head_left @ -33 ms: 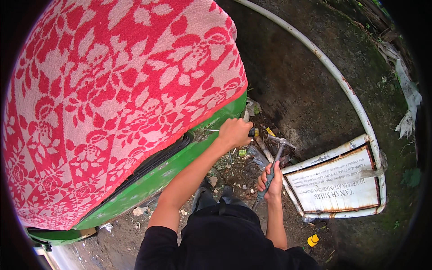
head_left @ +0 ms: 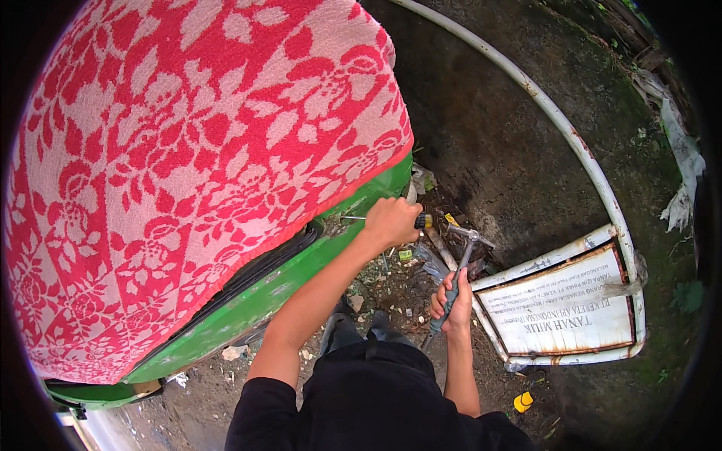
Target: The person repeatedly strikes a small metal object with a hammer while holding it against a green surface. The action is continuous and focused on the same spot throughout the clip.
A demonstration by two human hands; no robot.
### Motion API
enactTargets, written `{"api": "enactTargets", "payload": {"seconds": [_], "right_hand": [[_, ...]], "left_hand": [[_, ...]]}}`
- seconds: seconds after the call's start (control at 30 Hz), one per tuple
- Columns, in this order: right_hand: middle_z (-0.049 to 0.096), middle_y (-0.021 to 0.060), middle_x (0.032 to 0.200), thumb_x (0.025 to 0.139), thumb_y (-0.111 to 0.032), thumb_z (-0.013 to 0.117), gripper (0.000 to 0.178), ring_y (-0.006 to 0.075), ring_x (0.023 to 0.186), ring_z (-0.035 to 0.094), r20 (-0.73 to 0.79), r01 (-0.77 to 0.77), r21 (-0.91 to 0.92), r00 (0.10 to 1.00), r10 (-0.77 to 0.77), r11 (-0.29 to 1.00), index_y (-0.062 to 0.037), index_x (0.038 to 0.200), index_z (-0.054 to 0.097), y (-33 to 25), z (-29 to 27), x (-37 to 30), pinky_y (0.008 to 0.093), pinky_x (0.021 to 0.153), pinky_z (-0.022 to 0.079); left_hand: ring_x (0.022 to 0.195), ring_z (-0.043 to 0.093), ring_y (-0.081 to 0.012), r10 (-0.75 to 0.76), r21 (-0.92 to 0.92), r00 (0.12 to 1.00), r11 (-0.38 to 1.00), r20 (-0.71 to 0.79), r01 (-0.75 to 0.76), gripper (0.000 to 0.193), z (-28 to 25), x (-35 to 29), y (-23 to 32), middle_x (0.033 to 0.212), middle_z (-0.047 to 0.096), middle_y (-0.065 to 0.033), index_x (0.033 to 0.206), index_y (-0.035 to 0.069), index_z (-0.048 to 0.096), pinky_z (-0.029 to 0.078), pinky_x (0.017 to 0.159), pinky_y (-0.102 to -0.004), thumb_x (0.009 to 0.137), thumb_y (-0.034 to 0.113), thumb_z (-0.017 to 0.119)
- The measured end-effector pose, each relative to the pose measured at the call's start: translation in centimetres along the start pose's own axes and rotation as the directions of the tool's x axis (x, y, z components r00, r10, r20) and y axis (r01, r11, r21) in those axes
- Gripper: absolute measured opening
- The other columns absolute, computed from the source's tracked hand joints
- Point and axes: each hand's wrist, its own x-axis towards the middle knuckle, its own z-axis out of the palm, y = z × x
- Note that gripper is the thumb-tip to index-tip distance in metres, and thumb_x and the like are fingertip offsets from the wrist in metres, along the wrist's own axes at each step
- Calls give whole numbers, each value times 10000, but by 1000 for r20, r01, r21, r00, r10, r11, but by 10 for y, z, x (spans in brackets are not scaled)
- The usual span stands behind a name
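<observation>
My left hand (head_left: 392, 222) is wrapped round a screwdriver, whose black and yellow handle (head_left: 425, 221) sticks out on the right. Its thin metal shaft points left against the green vehicle panel (head_left: 385, 186), at a scraped, dented patch near a dark slot; the exact contact of the tip is too small to tell. Lower and to the right, my right hand (head_left: 453, 308) grips a hammer (head_left: 472, 236) by its grey-green handle. The metal hammer head is uppermost, a little right of the screwdriver handle and apart from it.
A red and pink flowered cloth (head_left: 203, 150) covers the vehicle's top. At right lies a rusty white sign (head_left: 560, 308) joined to a long curved pipe (head_left: 571, 135). Rubble and litter are strewn on the ground, with a yellow scrap (head_left: 523, 401) near the sign.
</observation>
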Motion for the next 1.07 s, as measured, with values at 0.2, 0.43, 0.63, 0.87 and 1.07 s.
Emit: {"api": "enactTargets", "payload": {"seconds": [0.2, 0.43, 0.63, 0.87, 1.07], "right_hand": [[352, 19, 526, 1030, -578, 366, 504, 123, 326, 314, -9, 110, 74, 994, -110, 991, -127, 805, 389, -16, -12, 13, 274, 295, 268], [407, 28, 533, 1030, -572, 376, 502, 123, 334, 350, 81, -80, -70, 993, 85, 994, -113, 830, 419, -1, 6, 17, 281, 312, 291], [351, -11, 536, 1020, -605, 364, 498, 100, 347, 324, -78, 135, 95, 989, -128, 986, -157, 804, 390, -34, -13, 22, 252, 312, 285], [404, 21, 535, 1024, -588, 375, 512, 121, 340, 364, 36, -79, -78, 996, 82, 994, -123, 813, 407, -3, 10, 22, 277, 314, 299], [344, -18, 542, 1021, -616, 339, 501, 89, 353, 339, -75, 130, 150, 990, -120, 980, -171, 794, 383, -31, -9, 27, 233, 304, 286]], "left_hand": [[705, 682, -401, -26, -46, 1000, 999, 14, 26, 218, -8, -1, 2, 698, 665, -208, 846, 93, 700, 544, 655, -498, 694, 249, 703], [746, 703, -373, -29, 18, 998, 999, 57, 28, 262, -14, 4, 3, 746, 688, -202, 877, 77, 714, 565, 691, -473, 689, 258, 731], [743, 703, -370, -45, 13, 997, 999, 59, 45, 258, -13, 3, 1, 738, 684, -204, 881, 78, 717, 566, 685, -476, 681, 241, 723], [742, 702, -370, -73, -30, 997, 997, 8, 74, 246, -12, 6, -3, 737, 684, -200, 869, 82, 712, 566, 692, -476, 695, 254, 728], [764, 706, -378, -42, 34, 997, 999, 66, 39, 236, -10, 2, 0, 759, 694, -200, 870, 82, 710, 567, 717, -484, 722, 265, 731]]}}
